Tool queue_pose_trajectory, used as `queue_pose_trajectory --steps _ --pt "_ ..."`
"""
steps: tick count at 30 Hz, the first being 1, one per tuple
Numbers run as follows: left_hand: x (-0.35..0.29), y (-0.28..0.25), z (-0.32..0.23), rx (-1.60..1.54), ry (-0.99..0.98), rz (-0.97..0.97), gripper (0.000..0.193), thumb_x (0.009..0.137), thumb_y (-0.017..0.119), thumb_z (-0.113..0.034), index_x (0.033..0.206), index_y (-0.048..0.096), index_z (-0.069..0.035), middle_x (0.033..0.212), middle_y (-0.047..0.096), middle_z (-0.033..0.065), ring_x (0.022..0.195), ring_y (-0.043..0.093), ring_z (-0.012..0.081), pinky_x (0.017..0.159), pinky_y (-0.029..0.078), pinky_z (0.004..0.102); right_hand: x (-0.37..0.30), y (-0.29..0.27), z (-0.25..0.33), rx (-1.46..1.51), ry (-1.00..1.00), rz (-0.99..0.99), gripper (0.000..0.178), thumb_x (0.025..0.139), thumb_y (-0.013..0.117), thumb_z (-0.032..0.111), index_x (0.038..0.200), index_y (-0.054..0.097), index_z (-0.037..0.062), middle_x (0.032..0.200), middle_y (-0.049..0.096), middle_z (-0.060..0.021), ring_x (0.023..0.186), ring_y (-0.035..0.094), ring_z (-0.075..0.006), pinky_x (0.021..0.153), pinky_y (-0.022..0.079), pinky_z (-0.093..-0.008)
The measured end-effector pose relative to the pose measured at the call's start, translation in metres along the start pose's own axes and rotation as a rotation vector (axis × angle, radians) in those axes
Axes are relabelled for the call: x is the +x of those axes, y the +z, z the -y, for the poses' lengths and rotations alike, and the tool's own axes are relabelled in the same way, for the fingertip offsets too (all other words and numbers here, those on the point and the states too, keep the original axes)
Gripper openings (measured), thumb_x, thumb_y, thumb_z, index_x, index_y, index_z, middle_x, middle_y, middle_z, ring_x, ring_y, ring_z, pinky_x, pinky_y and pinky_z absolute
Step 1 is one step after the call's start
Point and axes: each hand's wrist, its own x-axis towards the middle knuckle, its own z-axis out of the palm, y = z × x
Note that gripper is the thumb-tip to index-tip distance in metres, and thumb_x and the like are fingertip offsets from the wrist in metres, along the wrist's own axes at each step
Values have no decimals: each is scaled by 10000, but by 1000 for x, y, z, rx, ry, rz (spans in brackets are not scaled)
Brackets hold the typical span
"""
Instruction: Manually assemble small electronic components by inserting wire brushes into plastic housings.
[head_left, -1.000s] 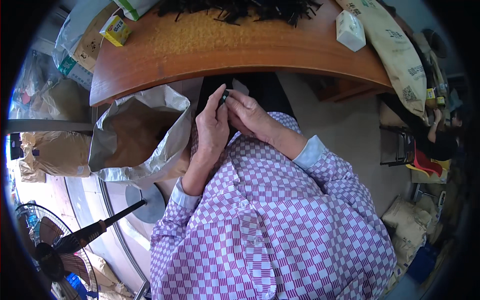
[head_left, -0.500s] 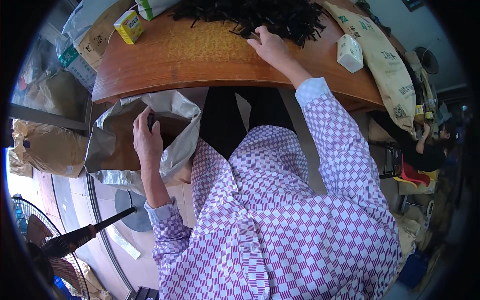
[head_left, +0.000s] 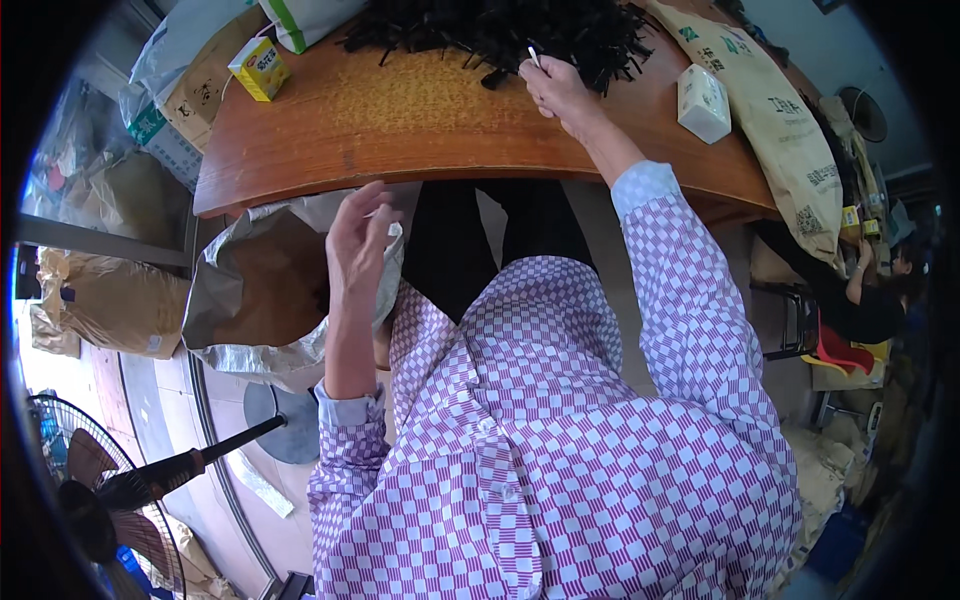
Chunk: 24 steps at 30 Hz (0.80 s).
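Observation:
A heap of small black pieces with thin stems [head_left: 510, 35] lies at the far side of the wooden table [head_left: 420, 130]. At the heap's near edge, my right hand [head_left: 562, 92] is closed round a thin, pale stick-like tool [head_left: 534, 58]; its tip points up and away, and its kind cannot be made out. My left hand [head_left: 358, 240] hovers over the right rim of a silvery woven sack [head_left: 215, 310], just short of the table edge. Its fingers are apart, slightly blurred, and nothing shows in them. Brown lining is visible inside the sack, but its bottom is hidden.
A yellow carton [head_left: 260, 68] stands on the table's left, beside bags. To the right are a white tissue pack [head_left: 704, 104] and a long beige paper sack [head_left: 780, 130]. A fan [head_left: 105, 490] stands at lower left. Another person [head_left: 870, 300] sits at far right.
My left hand has moved right from over the sack's opening, and the small black piece it held is gone from it. My right hand has shifted slightly right, and the pale tool now shows.

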Motion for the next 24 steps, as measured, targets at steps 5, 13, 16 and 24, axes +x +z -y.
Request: queue_pose_trajectory --steps 5,13,16,24 --pt "7 29 -40 -1035 -318 292 398 944 524 -163 1281 412 17 1147 572 203 927 635 241 712 508 260 -72 46 13 -117 -256 105 172 944 511 185 812 501 73 615 376 69 522 330 -13 453 281 -185" --pt "7 62 -13 -1239 -433 351 314 951 503 -174 1223 474 -21 1071 609 180 882 651 199 684 544 213 -150 72 -19 -213 -348 129 117 913 545 51 1012 551 -11 885 665 -89 832 621 -103 708 468 -224" --pt "-2 68 -5 -1189 -445 331 296 936 527 -135 1218 494 -51 1010 632 163 830 660 183 655 545 211 -158 74 -37 -216 -399 93 132 906 558 55 1022 556 -9 883 664 -93 818 644 -132 695 479 -233" --pt "-17 69 -4 -886 -430 221 357 893 586 -76 1235 484 -75 895 649 114 755 659 161 606 527 216 -172 79 -39 -65 -196 144 240 965 494 204 1100 543 11 681 521 -10 606 516 -78 548 406 -217"
